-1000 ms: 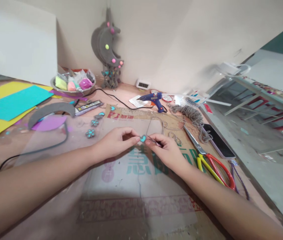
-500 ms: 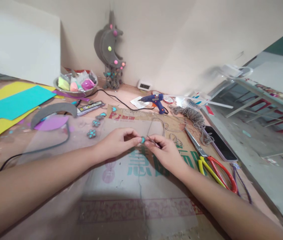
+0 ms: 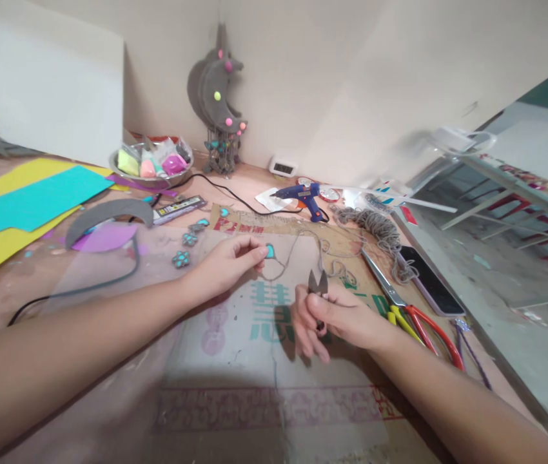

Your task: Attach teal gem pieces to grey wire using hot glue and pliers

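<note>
My left hand (image 3: 228, 263) pinches a small turquoise piece (image 3: 270, 251) edged with grey cord between thumb and fingertips, above the plastic-covered cardboard. From that piece a thin grey cord (image 3: 285, 259) loops to the right, toward a tangled grey cord bundle (image 3: 375, 227). Lower and to the right, my right hand (image 3: 344, 314) is wrapped around small scissors (image 3: 319, 283), their short blades pointing up and parted. The scissors' handles are mostly hidden by the fingers. Left of my left hand lie several turquoise-and-grey flower pieces (image 3: 180, 259).
A blue glue gun (image 3: 305, 193) rests at the back. On the right are large red-and-yellow-handled scissors (image 3: 390, 283) and a phone (image 3: 431, 280) near the table edge. Coloured sheets (image 3: 37, 200), a grey crescent (image 3: 109, 216) and a bowl (image 3: 151, 180) of clay packs lie left.
My right hand has moved down and right, away from the turquoise piece, and the small scissors now show upright in it. My left hand has shifted slightly up and left with the piece.
</note>
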`<action>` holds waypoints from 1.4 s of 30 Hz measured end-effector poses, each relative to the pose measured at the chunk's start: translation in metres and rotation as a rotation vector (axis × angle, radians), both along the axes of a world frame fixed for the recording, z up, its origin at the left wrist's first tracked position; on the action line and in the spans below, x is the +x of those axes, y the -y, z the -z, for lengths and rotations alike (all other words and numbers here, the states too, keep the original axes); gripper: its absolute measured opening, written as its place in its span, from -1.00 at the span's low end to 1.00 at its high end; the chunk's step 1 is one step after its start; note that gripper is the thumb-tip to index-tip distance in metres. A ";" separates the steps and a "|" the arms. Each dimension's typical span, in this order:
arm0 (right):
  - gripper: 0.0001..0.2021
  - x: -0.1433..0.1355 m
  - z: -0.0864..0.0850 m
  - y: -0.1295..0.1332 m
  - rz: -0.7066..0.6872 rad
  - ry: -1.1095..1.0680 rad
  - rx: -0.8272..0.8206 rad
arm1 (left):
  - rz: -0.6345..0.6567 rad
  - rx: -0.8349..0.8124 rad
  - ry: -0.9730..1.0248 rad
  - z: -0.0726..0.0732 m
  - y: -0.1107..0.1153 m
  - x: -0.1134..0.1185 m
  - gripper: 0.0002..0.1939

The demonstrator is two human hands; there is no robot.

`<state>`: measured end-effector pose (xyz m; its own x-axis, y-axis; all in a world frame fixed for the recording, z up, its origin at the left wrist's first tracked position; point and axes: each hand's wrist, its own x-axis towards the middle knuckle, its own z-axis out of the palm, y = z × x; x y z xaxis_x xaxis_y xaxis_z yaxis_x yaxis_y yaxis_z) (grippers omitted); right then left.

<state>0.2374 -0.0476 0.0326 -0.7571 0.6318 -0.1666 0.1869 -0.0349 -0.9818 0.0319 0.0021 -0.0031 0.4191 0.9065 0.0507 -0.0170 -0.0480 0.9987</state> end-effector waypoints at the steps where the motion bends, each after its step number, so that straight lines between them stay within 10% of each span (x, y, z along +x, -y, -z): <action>1: -0.60 -0.001 0.000 0.001 0.040 -0.018 0.007 | 0.001 0.001 -0.003 0.000 0.000 0.000 -0.75; 10: -0.70 -0.010 0.014 -0.008 0.677 0.132 0.302 | 0.087 0.001 -0.080 -0.002 0.006 0.002 -0.76; 42: -0.78 -0.015 0.025 -0.009 0.623 0.241 0.425 | 0.098 0.091 -0.181 -0.002 0.008 0.001 -0.77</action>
